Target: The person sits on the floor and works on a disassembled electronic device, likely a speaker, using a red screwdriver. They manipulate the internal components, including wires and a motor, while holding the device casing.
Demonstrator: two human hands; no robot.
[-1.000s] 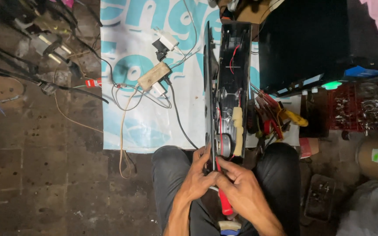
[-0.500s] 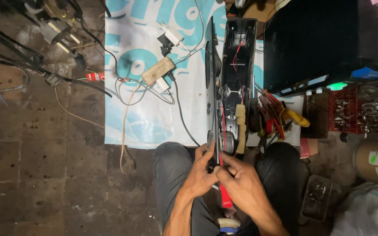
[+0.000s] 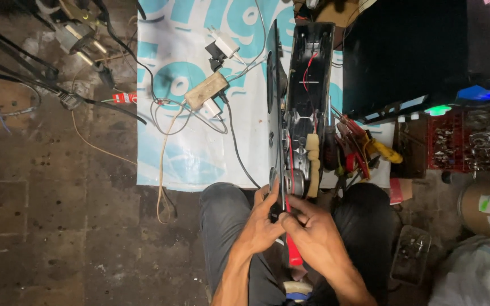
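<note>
Floor: hands (image 3: 290, 229) clasping screwdriver (image 3: 293, 252)

Both forearms reach forward between the knees, left hand (image 3: 261, 228) and right hand (image 3: 313, 235) curled, fingertips touching.

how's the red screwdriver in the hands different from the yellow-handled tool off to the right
The red screwdriver is gripped by the right hand and steadied by the left hand, pointing up at the black casing. The yellow tool lies untouched in the tool pile. The screwdriver stands near vertical in the picture; the yellow tool lies slanted. Both are hand tools.
</note>
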